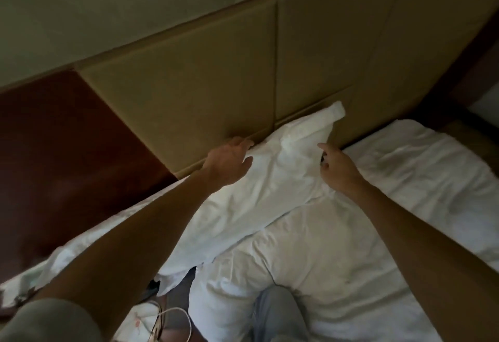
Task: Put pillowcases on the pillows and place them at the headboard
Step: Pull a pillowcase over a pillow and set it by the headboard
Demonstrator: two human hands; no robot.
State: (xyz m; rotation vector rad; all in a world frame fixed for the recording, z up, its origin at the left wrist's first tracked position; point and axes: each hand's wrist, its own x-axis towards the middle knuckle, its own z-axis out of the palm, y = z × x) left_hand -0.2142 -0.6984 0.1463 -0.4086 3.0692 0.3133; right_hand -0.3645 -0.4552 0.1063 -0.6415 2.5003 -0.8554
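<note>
Pillow point(259, 179) on bed point(405, 179) against headboard point(189, 85), between hands.

Bedroom: padded headboard point(189, 93), white bedding point(405, 174).

The headboard point(189, 85) is plain tan, its panels parted by darker seams. Left of it a wall panel point(54, 139) is dark reddish brown; above it the wall point(108, 4) is pale grey-green. Against it the pillow point(259, 179) is plain white, as are the second pillow point(310, 260) and the bed sheet point(405, 174) below it.

text: none legible | labels: none | surfaces: blurred, dim
</note>
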